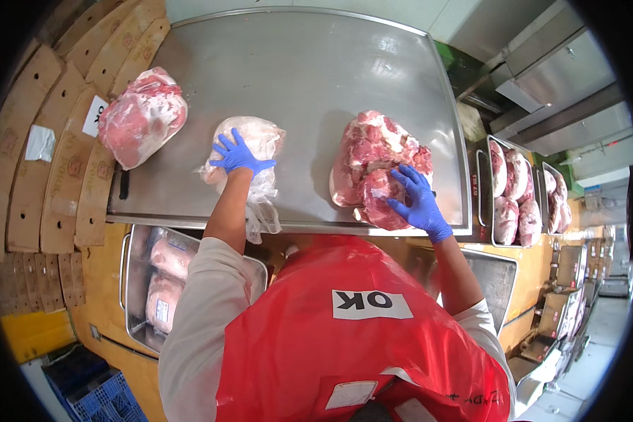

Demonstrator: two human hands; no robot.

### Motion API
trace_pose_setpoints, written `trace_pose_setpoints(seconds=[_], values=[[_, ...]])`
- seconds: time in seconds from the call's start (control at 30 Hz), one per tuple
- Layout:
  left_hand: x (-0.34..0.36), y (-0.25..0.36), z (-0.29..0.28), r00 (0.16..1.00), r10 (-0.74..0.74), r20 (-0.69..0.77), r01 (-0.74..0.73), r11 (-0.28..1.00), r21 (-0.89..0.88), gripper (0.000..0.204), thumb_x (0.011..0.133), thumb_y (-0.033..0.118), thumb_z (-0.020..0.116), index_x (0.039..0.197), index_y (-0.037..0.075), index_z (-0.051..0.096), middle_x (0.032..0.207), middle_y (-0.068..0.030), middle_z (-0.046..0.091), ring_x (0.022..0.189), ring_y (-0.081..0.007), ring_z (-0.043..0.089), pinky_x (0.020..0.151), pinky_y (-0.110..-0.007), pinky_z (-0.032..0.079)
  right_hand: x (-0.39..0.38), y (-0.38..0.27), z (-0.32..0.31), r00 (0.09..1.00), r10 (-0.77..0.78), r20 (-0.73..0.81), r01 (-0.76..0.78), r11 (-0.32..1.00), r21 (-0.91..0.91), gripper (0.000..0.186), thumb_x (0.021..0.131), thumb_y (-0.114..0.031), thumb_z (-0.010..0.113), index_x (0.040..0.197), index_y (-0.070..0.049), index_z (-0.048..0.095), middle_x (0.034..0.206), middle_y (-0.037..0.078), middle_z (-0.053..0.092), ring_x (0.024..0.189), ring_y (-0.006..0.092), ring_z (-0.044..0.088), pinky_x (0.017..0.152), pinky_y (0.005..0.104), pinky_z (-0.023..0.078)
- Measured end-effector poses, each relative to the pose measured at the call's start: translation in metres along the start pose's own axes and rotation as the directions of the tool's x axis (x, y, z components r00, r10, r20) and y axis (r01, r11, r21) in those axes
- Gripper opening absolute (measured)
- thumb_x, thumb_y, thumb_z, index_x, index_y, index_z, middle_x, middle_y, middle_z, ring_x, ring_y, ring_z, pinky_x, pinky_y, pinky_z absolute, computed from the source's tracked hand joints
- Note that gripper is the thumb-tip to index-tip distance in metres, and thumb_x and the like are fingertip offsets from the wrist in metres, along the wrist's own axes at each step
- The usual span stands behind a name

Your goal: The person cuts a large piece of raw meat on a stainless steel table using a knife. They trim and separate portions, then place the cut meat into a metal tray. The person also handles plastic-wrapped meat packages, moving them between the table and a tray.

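Note:
My left hand (pixel 240 155), in a blue glove, lies with its fingers spread on a bundle in whitish clear plastic wrap (pixel 266 132). Loose plastic trails from the bundle toward the table's near edge. To the right, my blue-gloved right hand (pixel 418 202) rests on the right side of a large raw meat cut (pixel 373 158), thumb and fingers apart. That cut is red with white fat and has an uneven surface. Another big piece of pink meat (pixel 145 116) sits at the table's left edge. Both hands are open against what they touch.
A metal table (pixel 295 63) carries the meat. Cardboard boxes (pixel 67 183) are stacked at the left. Below the near edge stand a metal tub (pixel 137 281) with packed meat and a second tub (pixel 496 271). Meat-filled trays (pixel 491 190) stand at right; a blue crate (pixel 105 397) sits lower left.

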State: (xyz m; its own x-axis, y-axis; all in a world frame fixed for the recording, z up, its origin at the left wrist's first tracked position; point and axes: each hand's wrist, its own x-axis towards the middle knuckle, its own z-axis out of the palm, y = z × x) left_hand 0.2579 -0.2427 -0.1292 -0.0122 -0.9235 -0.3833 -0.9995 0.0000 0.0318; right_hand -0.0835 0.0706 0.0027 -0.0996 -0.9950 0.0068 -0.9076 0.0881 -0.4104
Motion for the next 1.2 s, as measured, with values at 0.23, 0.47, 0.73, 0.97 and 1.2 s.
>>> trace_pose_setpoints(seconds=[0.23,0.47,0.73,0.97,1.2], values=[[0.041,-0.015,0.042,0.970,-0.063,-0.236,0.034,0.992,-0.124,0.128,0.071,0.071,0.084,0.169,0.017,0.021,0.161,-0.0274,0.042,0.135,-0.0553,0.054,0.099,-0.070,0.051,-0.019,0.020,-0.007,0.992,0.045,-0.121,-0.033,0.994,0.104,0.078,0.088,-0.023,0.085,0.157,-0.009,0.052,0.160,0.021,0.048,0.152,0.0384,0.043,0.126,0.0467,0.035],[0.065,-0.098,0.058,0.912,-0.267,-0.310,0.047,0.821,-0.570,0.082,0.080,0.041,0.084,0.146,0.004,0.050,0.128,-0.0288,0.070,0.117,-0.0433,0.070,0.097,-0.052,0.057,-0.070,0.101,-0.009,0.897,0.393,-0.199,-0.318,0.890,0.326,0.087,0.091,-0.021,0.086,0.161,0.003,0.041,0.165,0.021,0.043,0.155,0.0307,0.038,0.129,0.0423,0.029],[-0.077,-0.331,0.102,0.785,-0.613,-0.092,-0.235,-0.157,-0.959,0.055,0.089,0.019,0.081,0.138,0.000,0.065,0.122,-0.0111,0.073,0.104,-0.0241,0.071,0.090,-0.040,0.060,0.017,0.032,0.003,0.962,0.003,-0.274,0.076,0.958,0.277,0.085,0.088,-0.015,0.082,0.162,-0.002,0.042,0.165,0.018,0.046,0.152,0.0337,0.044,0.127,0.0448,0.033],[-0.429,-0.403,0.278,0.788,-0.614,-0.047,-0.512,-0.610,-0.605,0.047,0.113,0.032,0.047,0.147,0.003,0.060,0.137,-0.0123,0.070,0.123,-0.0297,0.065,0.115,-0.042,0.049,0.076,-0.073,0.054,0.860,-0.511,-0.014,0.450,0.744,0.493,0.077,0.091,-0.010,0.075,0.161,-0.002,0.043,0.163,0.018,0.047,0.149,0.0337,0.047,0.125,0.0461,0.035],[-0.739,-0.181,0.343,0.091,-0.949,0.302,-0.856,-0.229,-0.463,0.028,0.108,0.037,0.063,0.122,0.014,0.070,0.105,-0.0036,0.072,0.093,-0.0233,0.069,0.087,-0.044,0.060,0.021,-0.124,0.130,0.386,-0.905,0.180,0.583,0.390,0.712,0.059,0.097,-0.009,0.072,0.153,-0.003,0.054,0.149,0.015,0.061,0.124,0.0296,0.065,0.107,0.0420,0.051]])
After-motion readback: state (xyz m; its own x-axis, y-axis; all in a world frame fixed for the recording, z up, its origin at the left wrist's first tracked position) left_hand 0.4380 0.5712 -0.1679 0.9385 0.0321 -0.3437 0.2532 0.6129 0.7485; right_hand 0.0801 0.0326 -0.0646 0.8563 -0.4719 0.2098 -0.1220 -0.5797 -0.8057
